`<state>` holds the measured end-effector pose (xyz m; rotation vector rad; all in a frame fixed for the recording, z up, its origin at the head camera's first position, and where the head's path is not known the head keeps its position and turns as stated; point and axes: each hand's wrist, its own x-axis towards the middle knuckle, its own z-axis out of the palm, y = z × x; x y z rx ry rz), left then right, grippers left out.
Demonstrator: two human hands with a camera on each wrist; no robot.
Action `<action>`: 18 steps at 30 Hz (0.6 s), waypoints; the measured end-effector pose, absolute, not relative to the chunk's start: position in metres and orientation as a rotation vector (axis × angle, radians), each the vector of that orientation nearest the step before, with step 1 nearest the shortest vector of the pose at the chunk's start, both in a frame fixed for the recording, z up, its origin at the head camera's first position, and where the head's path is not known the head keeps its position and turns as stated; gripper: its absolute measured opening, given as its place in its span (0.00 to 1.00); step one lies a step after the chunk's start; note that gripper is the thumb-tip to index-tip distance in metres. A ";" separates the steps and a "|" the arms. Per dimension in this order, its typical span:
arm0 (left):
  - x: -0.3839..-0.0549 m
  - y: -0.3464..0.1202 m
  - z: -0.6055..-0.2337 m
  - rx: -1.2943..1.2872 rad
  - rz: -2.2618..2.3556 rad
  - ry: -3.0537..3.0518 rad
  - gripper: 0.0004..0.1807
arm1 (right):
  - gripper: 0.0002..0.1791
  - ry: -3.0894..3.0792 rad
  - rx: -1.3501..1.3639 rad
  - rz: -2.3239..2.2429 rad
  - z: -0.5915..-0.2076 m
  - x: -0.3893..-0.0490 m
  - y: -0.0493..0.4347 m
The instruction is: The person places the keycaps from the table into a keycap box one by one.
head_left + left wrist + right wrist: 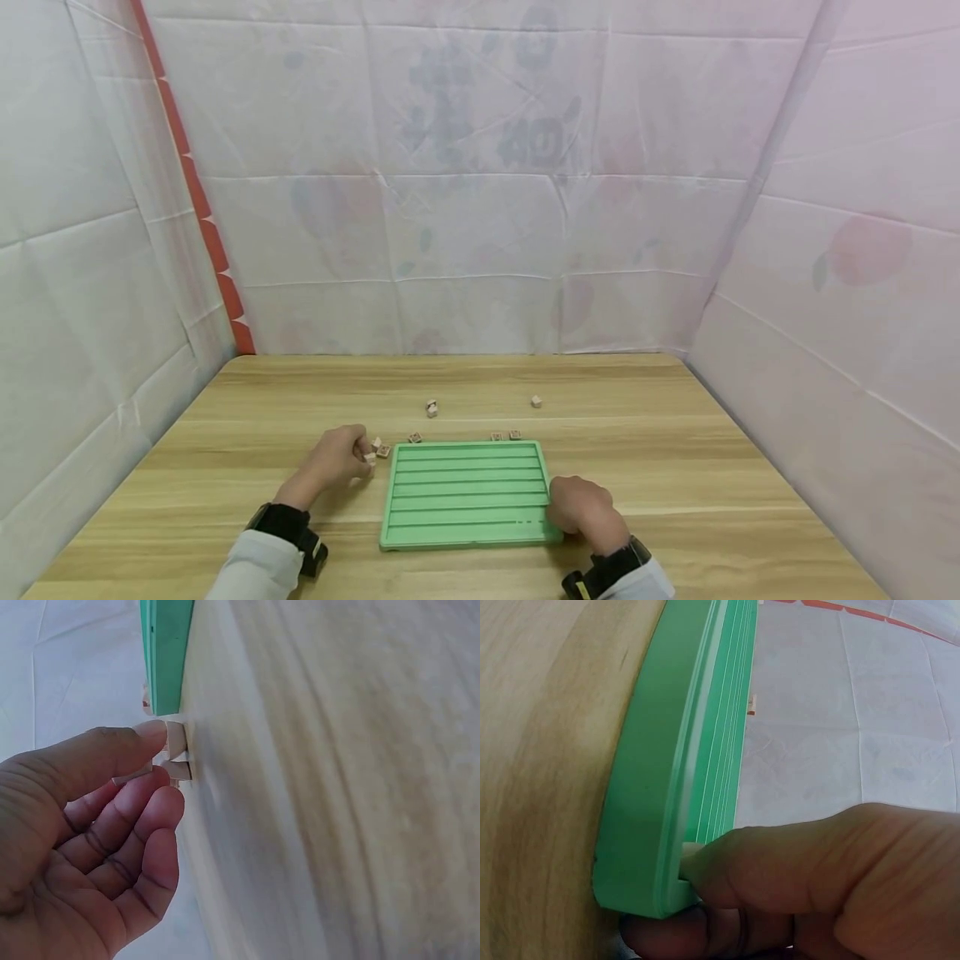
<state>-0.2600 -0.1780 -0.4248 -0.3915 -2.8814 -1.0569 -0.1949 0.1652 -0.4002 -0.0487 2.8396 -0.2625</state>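
Note:
My left hand (332, 461) pinches a small pale wooden block (370, 459) between thumb and fingers, left of the green tray. Right beside those fingertips lie two more small blocks (383, 452) on the table; the left wrist view shows the held block (133, 776) partly hidden by the fingers. The ridged green tray (468, 489) lies flat, its long grooves running left to right. At its near right corner my right hand (587, 510) grips the rim, the thumb over the inner edge and the fingers against the outer side in the right wrist view.
Behind the tray's far rim lie small blocks with dark marks (515, 434). A little pair of blocks (431, 409) sits farther back, and a single block (536, 402) lies to the right. White sheets (480, 250) close off the wooden table (675, 467) at the back and sides.

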 end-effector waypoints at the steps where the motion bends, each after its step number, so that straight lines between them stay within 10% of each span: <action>1: -0.260 -0.178 -0.424 -0.388 -1.070 -2.886 0.15 | 0.09 2.839 -0.044 -0.262 -0.400 -0.195 0.165; 18: -0.258 -0.172 -0.424 -0.559 -1.021 -2.866 0.10 | 0.10 2.812 -0.028 -0.261 -0.400 -0.196 0.163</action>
